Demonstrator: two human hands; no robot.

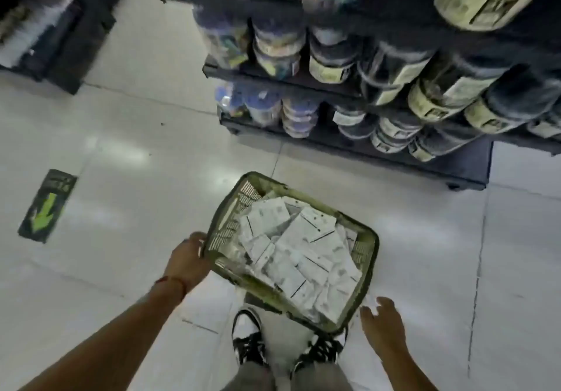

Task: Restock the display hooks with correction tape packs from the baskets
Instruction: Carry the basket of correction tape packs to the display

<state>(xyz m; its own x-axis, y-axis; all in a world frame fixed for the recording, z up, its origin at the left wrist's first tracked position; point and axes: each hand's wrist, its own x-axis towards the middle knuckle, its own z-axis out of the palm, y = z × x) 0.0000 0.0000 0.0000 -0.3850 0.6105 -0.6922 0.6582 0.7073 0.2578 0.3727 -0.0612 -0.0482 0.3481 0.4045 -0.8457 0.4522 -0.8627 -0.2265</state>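
Observation:
A green plastic basket (pixel 368 249) hangs tilted above the white floor, just in front of my shoes. It is full of white correction tape packs (pixel 299 246) lying in a loose heap. My left hand (pixel 188 258) grips the basket's left rim, fingers curled over the edge. My right hand (pixel 384 324) is beside the basket's near right corner, fingers spread and relaxed, holding nothing; whether it touches the rim is unclear. No display hooks are in view.
A dark shelving unit (pixel 358 147) with rows of clear jars stands ahead and to the right. Another dark fixture (pixel 60 41) is at the upper left. A green arrow floor sticker (pixel 47 205) lies on the left. My two black-and-white shoes (pixel 249 339) are below the basket.

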